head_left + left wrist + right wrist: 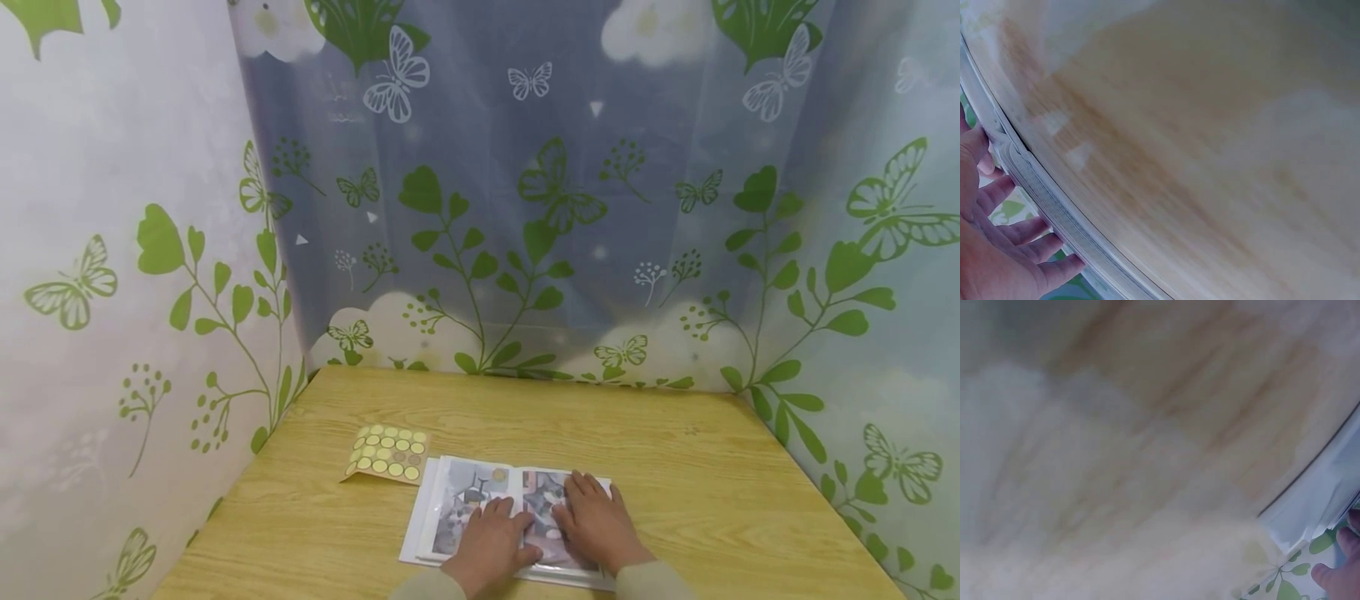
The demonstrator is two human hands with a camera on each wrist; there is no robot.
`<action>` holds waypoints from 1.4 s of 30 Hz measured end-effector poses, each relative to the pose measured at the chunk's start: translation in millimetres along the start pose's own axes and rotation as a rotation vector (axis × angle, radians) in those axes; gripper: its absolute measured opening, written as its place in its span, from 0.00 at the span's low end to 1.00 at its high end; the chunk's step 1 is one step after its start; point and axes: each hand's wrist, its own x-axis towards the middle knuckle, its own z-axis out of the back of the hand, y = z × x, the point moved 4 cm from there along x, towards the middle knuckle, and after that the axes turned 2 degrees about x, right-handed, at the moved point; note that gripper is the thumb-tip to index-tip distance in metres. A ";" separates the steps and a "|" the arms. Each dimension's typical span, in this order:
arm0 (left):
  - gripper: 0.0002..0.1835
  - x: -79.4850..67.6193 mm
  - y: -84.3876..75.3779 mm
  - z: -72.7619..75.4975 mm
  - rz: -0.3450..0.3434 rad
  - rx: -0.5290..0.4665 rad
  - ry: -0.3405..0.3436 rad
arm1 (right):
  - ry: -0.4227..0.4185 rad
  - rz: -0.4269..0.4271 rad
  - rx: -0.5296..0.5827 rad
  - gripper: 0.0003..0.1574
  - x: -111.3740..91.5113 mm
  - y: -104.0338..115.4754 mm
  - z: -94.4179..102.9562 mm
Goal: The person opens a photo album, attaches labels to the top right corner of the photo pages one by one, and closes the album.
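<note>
A photo album lies spread out on the wooden table, with a picture in a clear sleeve on each page. My left hand rests on the left page, its fingers extended toward the middle. On the right page lies my right hand, fingers stretched forward over the picture. In the left wrist view, the left hand touches the album's stacked pages with spread fingers. Only some fingers of the right hand show in the right wrist view, beside the album's white corner.
Behind the album's left side lies a sheet of round yellow stickers, its near left corner lifted; a few circles are bare brown. The wooden table meets patterned curtains with butterflies and leaves at the back and both sides.
</note>
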 end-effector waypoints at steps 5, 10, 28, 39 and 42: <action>0.27 0.4 -0.8 -1.3 0.001 -0.007 -0.001 | 0.017 -0.003 -0.014 0.35 0.0 1.2 -1.8; 0.27 0.8 -1.4 0.4 0.002 -0.001 -0.001 | 0.002 -0.009 -0.025 0.34 -1.7 -1.4 -0.3; 0.27 -0.6 -2.0 3.1 0.006 -0.007 0.000 | 0.017 -0.059 0.009 0.37 -6.3 -11.8 5.6; 0.26 -1.1 -0.4 2.9 -0.004 -0.031 -0.016 | -0.022 -0.042 0.020 0.34 -13.2 -16.1 5.2; 0.26 -0.1 -0.3 3.0 -0.008 -0.018 -0.035 | -0.020 -0.047 0.018 0.34 -14.5 -17.3 6.2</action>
